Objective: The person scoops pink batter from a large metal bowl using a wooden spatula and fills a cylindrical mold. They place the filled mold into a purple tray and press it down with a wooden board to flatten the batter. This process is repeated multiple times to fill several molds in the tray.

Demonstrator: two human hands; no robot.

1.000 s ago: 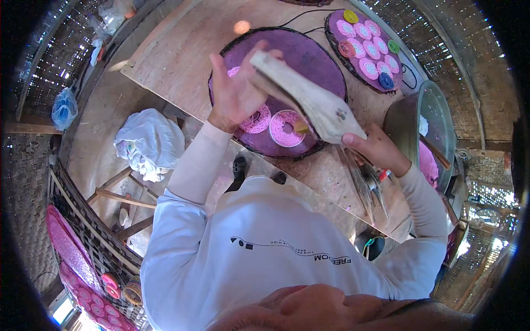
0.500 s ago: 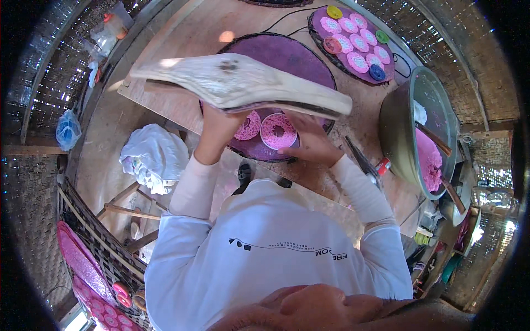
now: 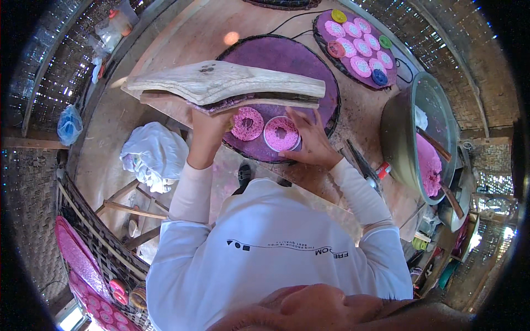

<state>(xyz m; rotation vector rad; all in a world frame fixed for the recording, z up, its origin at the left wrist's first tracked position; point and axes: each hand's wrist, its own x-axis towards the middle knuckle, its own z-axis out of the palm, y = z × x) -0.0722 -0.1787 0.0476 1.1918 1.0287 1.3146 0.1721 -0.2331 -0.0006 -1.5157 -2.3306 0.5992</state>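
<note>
My left hand [image 3: 208, 129] is closed under a pale wooden press [image 3: 243, 83], made of two thick lengths of wood one above the other. The press hangs over a round purple mat [image 3: 259, 55] with a dark rim. On this mat lies a pink lacy ring of dough strands [image 3: 254, 124], close to my left hand. Beside it, a white-rimmed ring mould [image 3: 268, 142] surrounds a second pink strand ring [image 3: 274, 130]. My right hand [image 3: 316, 140] grips this mould, thumb at its near edge and fingers at its far right side. The press partly hides my left fingers.
Another round mat [image 3: 349, 70] at the far right carries several pink rings and coloured ring moulds. A large deep basin [image 3: 397, 132] on the right holds pink dough [image 3: 428, 165] and wooden-handled tools. A white cloth bundle [image 3: 154, 154] sits left; tongs [image 3: 361, 160] lie near my right wrist.
The wooden press has shifted left and slightly turned, uncovering more of the left pink ring and my right fingers. My right hand stays at the ring mould.
</note>
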